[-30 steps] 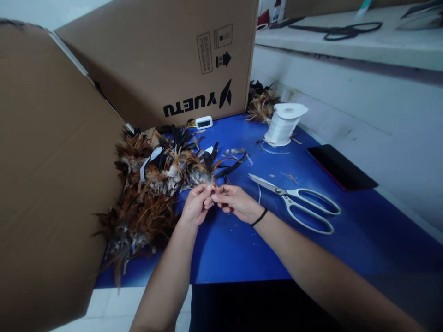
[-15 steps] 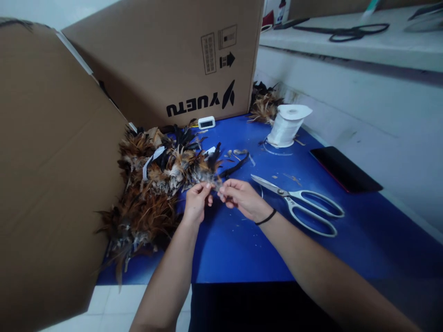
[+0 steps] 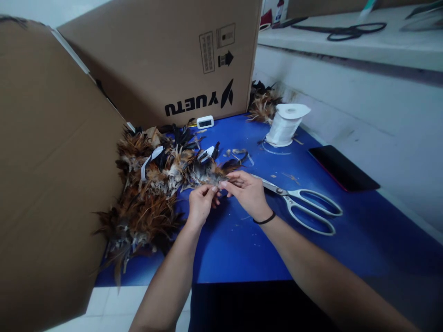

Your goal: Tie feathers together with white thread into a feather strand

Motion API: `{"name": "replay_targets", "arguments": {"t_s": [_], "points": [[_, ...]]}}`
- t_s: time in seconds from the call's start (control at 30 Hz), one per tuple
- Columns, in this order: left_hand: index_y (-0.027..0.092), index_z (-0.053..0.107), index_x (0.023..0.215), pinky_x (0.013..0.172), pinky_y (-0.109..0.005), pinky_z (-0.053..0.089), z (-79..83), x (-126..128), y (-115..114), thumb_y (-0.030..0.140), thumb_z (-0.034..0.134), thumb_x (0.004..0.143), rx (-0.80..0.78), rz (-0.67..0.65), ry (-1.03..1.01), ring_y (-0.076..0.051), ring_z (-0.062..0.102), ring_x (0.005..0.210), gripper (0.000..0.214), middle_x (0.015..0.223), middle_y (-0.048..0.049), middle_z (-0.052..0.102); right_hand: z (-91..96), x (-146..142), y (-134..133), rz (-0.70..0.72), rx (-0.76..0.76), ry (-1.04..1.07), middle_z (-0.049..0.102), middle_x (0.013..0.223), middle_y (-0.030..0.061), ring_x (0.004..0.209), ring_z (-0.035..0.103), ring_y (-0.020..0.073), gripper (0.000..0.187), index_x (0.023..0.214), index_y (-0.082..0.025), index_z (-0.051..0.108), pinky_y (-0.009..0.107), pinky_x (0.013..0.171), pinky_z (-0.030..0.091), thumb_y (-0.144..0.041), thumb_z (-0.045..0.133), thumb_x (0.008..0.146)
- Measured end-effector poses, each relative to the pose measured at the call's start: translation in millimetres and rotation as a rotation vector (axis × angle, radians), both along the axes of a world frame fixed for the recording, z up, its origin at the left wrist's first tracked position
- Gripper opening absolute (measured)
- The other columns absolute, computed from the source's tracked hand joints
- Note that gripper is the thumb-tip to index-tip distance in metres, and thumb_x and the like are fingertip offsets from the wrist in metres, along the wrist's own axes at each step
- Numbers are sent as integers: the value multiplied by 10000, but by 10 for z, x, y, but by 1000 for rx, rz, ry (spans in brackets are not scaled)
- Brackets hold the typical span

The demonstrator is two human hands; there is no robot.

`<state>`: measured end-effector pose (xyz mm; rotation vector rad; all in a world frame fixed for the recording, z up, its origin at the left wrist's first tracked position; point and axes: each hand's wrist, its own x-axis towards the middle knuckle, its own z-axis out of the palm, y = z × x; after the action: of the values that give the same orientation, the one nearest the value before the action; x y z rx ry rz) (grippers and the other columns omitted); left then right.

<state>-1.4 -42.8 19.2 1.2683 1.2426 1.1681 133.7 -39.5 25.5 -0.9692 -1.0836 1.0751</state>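
Observation:
My left hand (image 3: 202,205) is closed in a pinch at the base of a small bunch of brown and grey feathers (image 3: 221,175). Close beside it, my right hand (image 3: 249,194) pinches the same feathers between thumb and fingers, and the two sets of fingertips nearly meet. The exact quills between them are too small to make out. To the left lies a large pile of brown and black feathers (image 3: 147,207), with white strips on it. Scissors (image 3: 301,203) with pale handles lie to the right of my right hand, blade tips partly hidden behind it.
A spool of white ribbon (image 3: 285,127) stands at the back right, near a dark phone (image 3: 344,168). Large cardboard boxes (image 3: 173,60) wall off the back and left. A small white digital device (image 3: 205,122) and feather scraps lie on the blue table (image 3: 242,263). Dark scissors (image 3: 349,31) rest on the ledge.
My right hand has turned, its fingers now reaching over the feathers. Tips that pointed up now fan out to the right above it. My left hand has shifted slightly right and down.

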Motion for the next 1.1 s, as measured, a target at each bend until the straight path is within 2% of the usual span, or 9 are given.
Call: {"name": "replay_targets", "arguments": {"t_s": [0.23, 1.1], "points": [[136, 643, 688, 384, -198, 393, -38, -10, -7, 393, 573, 791, 73, -9, 134, -92, 489, 382, 286, 489, 8, 571, -27, -1, -20, -15, 55, -120, 681, 670, 18, 534, 619, 131, 177, 820, -163, 673, 244, 459, 511, -288, 689, 696], [159, 641, 704, 412, -210, 387, -5, -12, -21, 329, 539, 823, 192, -11, 305, -101, 494, 394, 232, 495, 14, 562, -83, -15, -7, -25, -7, -176, 661, 674, 21, 572, 611, 143, 165, 803, -168, 685, 234, 466, 504, -294, 666, 699]]}}
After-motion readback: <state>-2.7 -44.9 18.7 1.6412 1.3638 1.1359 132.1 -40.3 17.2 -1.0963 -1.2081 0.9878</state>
